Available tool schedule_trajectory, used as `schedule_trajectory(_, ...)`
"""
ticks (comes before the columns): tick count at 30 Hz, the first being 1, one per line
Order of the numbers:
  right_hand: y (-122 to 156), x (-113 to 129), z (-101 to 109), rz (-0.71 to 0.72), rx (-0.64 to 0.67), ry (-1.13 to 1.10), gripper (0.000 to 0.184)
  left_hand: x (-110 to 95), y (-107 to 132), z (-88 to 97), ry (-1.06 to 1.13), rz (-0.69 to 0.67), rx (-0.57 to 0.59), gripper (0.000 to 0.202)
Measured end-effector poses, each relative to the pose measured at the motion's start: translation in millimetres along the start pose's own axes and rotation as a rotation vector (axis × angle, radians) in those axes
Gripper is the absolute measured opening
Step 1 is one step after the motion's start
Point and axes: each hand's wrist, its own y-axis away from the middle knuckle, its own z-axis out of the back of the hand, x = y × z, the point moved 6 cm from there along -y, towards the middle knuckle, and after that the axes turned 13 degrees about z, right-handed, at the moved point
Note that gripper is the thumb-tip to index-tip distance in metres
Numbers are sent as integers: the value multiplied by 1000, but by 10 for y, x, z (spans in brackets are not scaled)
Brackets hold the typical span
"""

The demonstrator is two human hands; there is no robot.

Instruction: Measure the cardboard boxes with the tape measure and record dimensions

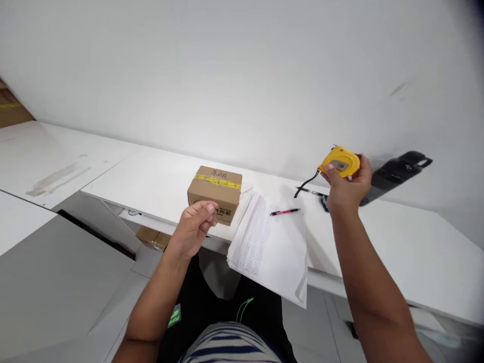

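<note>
A yellow tape measure [341, 161] with a grey label and a black wrist strap is held up above the table in my right hand [350, 184]. My thumb lies on its near face, and no blade shows drawn out. My left hand [192, 227] hovers in front of a small taped cardboard box [217, 187], its fingers curled and pressed to the thumb, with nothing visible in them. The hand hides part of the box's lower front. Right of the box, a stack of handwritten paper sheets [270, 252] hangs over the table's front edge, with a red and black pen [285, 212] on top.
A dark bottle [397, 174] stands on the white table [151, 176], right of my right hand. Another pen [310, 191] lies behind the papers. More cardboard boxes are below the table [153, 238] and at far left [13, 108]. A white wall runs behind.
</note>
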Motion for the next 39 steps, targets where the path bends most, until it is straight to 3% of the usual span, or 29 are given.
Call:
schedule_trajectory(2, 91, 92, -267, -28, 121, -126, 66, 67, 56, -53, 97, 96, 126, 18)
schedule_trajectory(5, 281, 251, -581, 21, 284, -59, 71, 152, 132, -126, 188, 189, 218, 18)
schedule_trajectory(9, 526, 391, -943, 13, 421, -80, 80, 193, 171, -192, 171, 224, 233, 26)
schedule_trajectory(12, 649, 536, -1187, 81, 495, -72, 82, 208, 121, -148, 90, 199, 172, 29)
schedule_trajectory(14, 739, 634, -1369, 120, 592, -52, 73, 190, 53, -33, -28, 95, 63, 29)
schedule_trajectory(16, 845, 725, -1555, 145, 700, -38, 69, 120, 9, 139, -237, -127, -119, 26)
schedule_trajectory(18, 957, 801, -1730, 168, 787, -29, 73, 55, 29, 293, -521, -377, -334, 25)
schedule_trajectory(20, 1069, 838, -1900, 177, 858, -20, 78, 78, 49, 383, -795, -505, -475, 31)
schedule_trajectory(23, 1211, 806, -2142, 170, 948, -2, 84, 155, 23, 432, -1025, -530, -498, 39)
schedule_trajectory(25, 1281, 756, -2287, 162, 1010, -20, 85, 96, 18, 417, -1066, -613, -498, 30)
schedule_trajectory(27, 1327, 723, -2397, 164, 1067, -63, 79, -49, 5, 410, -1050, -711, -516, 22)
schedule_trajectory(29, 1355, 737, -2460, 201, 1112, -96, 67, -218, -51, 465, -995, -713, -545, 21)
schedule_trajectory(32, 1400, 828, -2478, 315, 1164, -60, 54, -411, -183, 662, -934, -537, -667, 27)
schedule_trajectory(34, 1452, 887, -2477, 380, 1200, -1, 55, -500, -279, 758, -980, -452, -734, 39)
schedule_trajectory(36, 1507, 915, -2491, 420, 1229, 65, 60, -589, -407, 775, -1026, -476, -713, 40)
schedule_trajectory(39, 1559, 913, -2550, 452, 1247, 111, 63, -668, -690, 781, -905, -470, -535, 38)
